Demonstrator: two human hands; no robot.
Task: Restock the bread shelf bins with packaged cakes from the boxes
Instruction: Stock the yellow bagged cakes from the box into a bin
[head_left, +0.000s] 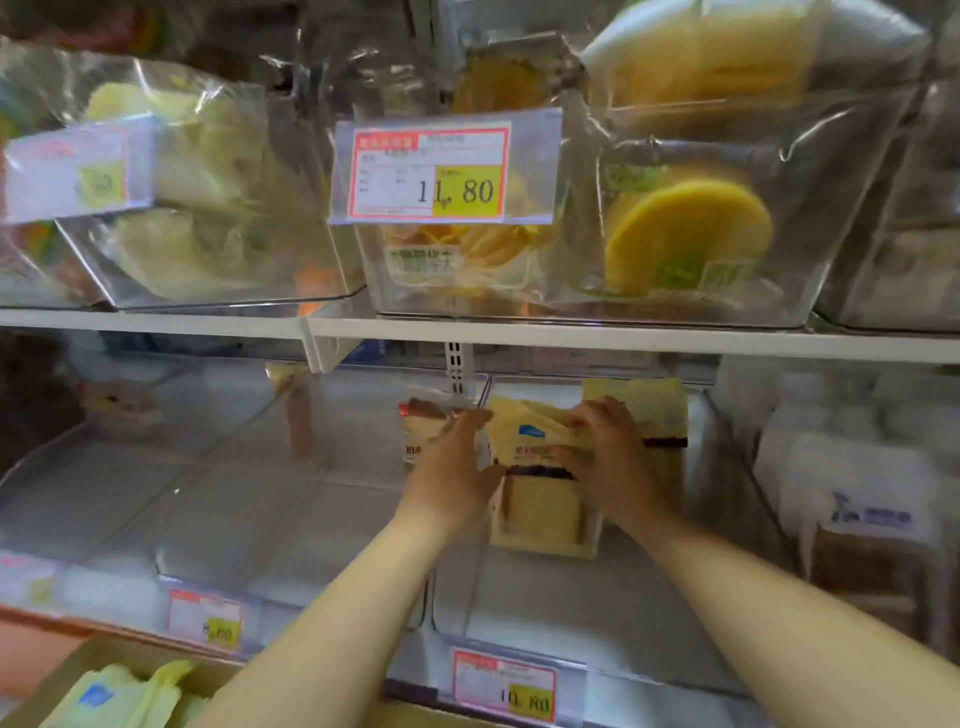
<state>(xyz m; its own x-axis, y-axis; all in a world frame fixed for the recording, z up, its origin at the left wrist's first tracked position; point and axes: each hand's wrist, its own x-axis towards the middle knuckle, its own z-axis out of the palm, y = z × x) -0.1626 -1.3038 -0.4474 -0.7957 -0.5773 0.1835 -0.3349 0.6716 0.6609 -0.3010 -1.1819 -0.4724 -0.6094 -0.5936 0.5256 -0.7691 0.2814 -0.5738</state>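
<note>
The right hand (608, 457) clamps its grip on top of the yellow cake packet (540, 501), upright in the clear bin (561, 608); the left hand (454, 460) (grip apart, fingers flat) steadies its side. Seat it squarely, label forward.

Two hands (452, 457) (608, 447); two yellow cake packs (540, 512) (657, 408) in right bin (582, 618); one brown-white pack (420, 428); one box (91, 656).

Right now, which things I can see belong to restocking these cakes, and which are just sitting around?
Job: yellow cake pack, left hand, right hand, clear bin, cardboard box of packs.
Just there: round yellow cakes above, 11.80 price tag, brown loaf at right.
</note>
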